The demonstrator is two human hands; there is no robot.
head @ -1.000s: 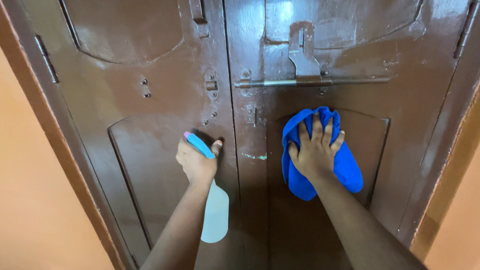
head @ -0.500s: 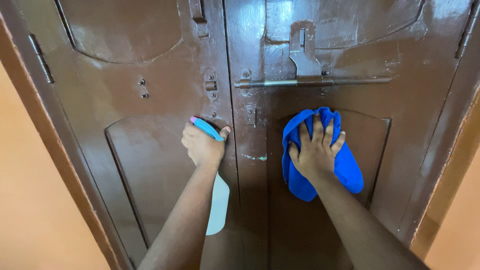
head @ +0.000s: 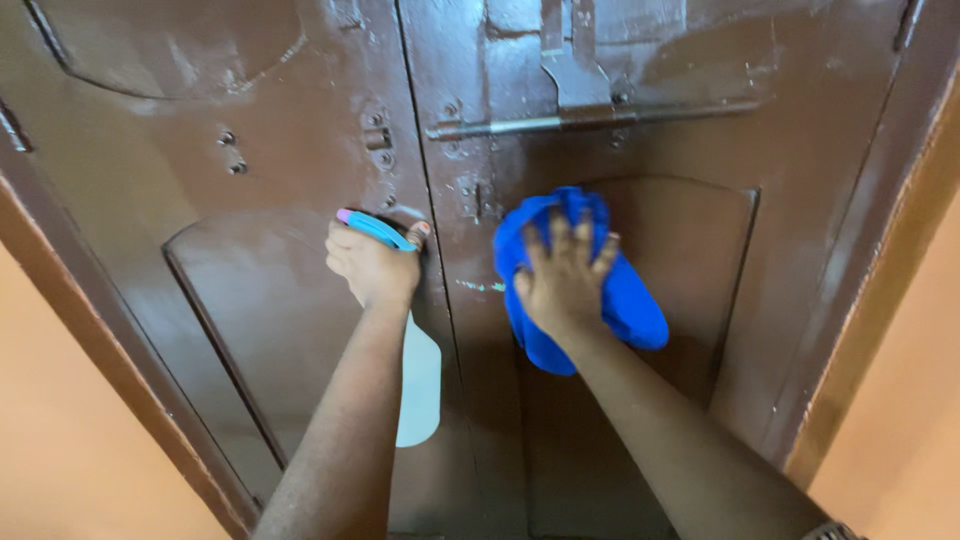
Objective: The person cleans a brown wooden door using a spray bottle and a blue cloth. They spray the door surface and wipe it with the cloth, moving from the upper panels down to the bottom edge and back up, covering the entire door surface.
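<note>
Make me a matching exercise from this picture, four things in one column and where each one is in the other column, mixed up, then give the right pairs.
Things:
1. blue microfibre cloth
2. pale plastic spray bottle with a blue trigger head
3. long metal sliding bolt
4. orange painted wall

Places:
A. held in the left hand
B. beside the brown door frame
C. pressed flat on the right door leaf under the right hand
D. across the seam of the brown double door, above the hands

Pairs: 1-C, 2-A, 3-D, 4-B

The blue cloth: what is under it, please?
The blue cloth lies flat on the brown door, pressed by the right hand. The panel part beneath it is covered and cannot be seen.
</note>
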